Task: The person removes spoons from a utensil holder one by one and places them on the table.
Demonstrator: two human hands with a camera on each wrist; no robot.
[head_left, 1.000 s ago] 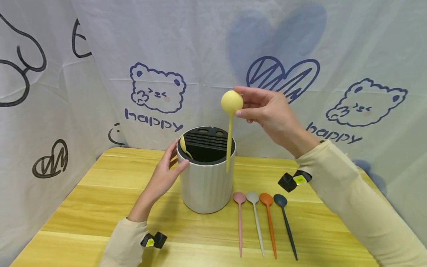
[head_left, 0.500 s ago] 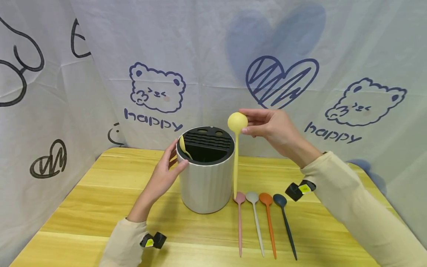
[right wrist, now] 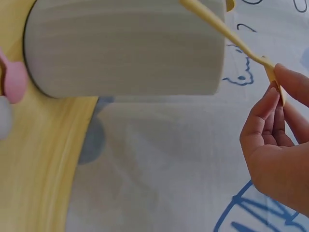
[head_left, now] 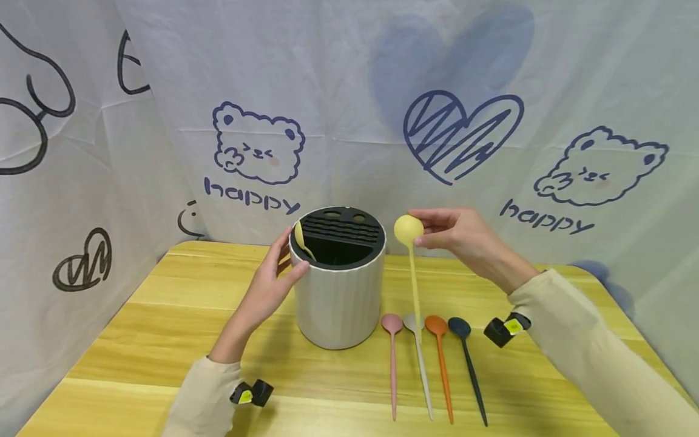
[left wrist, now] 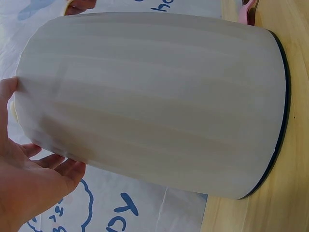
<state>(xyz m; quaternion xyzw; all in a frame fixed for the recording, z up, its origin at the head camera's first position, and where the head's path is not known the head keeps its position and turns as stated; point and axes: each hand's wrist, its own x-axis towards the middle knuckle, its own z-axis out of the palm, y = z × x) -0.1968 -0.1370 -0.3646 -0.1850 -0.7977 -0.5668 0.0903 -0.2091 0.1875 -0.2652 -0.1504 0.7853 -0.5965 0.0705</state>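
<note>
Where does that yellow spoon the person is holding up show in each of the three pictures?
Head view: yellow spoon right of centre, its bowl pinched by the right hand, handle hanging down.
Left wrist view: I cannot make it out.
Right wrist view: upper right, running slantwise to the fingertips.
Shared landmark: the white ribbed holder.

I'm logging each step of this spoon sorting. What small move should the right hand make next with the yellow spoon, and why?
Probably lower it flat onto the table. The right hand pinches the yellow spoon by its bowl, handle hanging down over the row of pink, grey, orange and dark blue spoons.
</note>
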